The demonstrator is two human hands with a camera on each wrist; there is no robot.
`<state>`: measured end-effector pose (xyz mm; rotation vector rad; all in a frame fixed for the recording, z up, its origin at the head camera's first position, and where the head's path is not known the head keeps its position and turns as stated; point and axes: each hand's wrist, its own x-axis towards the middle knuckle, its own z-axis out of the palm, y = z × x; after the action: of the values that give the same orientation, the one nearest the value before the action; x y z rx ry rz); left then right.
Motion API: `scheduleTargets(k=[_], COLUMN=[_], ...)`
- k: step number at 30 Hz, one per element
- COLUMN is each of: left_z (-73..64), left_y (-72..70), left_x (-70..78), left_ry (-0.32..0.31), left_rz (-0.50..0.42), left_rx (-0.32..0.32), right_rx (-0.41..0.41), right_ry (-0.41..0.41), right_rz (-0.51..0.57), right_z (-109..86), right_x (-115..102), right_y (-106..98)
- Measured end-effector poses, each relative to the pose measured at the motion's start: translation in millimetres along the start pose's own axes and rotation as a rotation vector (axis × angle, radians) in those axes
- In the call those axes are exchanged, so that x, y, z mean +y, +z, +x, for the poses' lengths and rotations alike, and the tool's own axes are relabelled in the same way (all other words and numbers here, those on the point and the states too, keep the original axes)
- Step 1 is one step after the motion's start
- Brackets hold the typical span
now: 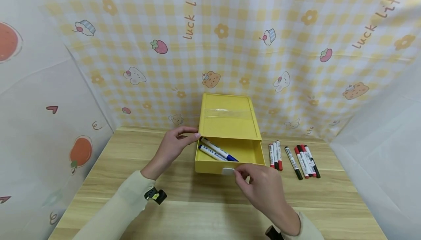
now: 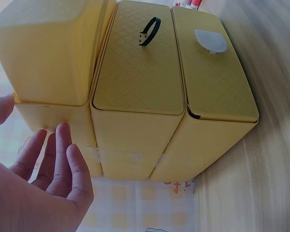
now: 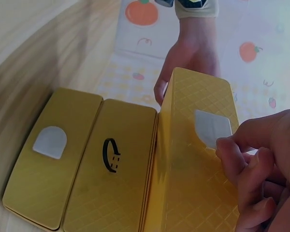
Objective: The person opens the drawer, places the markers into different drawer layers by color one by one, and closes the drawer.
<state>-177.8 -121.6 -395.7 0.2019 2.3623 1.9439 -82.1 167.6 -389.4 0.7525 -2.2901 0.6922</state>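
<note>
A yellow drawer box (image 1: 227, 117) with three tiers of drawers stands on the table, its top drawer (image 1: 204, 167) pulled out toward me. Inside that drawer lie two white markers with blue caps, the upper marker (image 1: 215, 148) resting across the lower marker (image 1: 210, 153). My right hand (image 1: 263, 185) pinches the white pull tab (image 3: 211, 126) on the drawer front between thumb and forefinger. With fingers straight, my left hand (image 1: 172, 147) rests against the left side of the box, thumb at the top front corner.
Right of the box, several red and black markers (image 1: 304, 159) lie on the wooden table (image 1: 158, 214). The middle drawer has a black loop handle (image 2: 151, 31), the bottom drawer a white tab (image 2: 211, 41). Clear tape (image 1: 227, 113) crosses the box top. A checked curtain (image 1: 177, 61) hangs behind.
</note>
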Motion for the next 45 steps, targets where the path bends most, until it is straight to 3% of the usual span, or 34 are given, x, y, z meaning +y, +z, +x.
scheduleTargets(k=[20, 36, 45], left_z=[-0.4, -2.0, -1.9], left_y=[-0.2, 0.9, 2.0], left_x=[0.9, 2.9, 3.4], left_ry=[-0.012, 0.025, 0.026], left_rz=[0.0, 0.025, 0.035], left_rx=[0.005, -0.014, -0.012], right_rx=[0.024, 0.012, 0.004], right_ry=[-0.014, 0.03, 0.057], right_rz=[0.002, -0.067, -0.045], right_z=[23.8, 35.5, 40.3], right_x=[22.9, 35.3, 39.7], right_y=[14.8, 24.3, 27.0])
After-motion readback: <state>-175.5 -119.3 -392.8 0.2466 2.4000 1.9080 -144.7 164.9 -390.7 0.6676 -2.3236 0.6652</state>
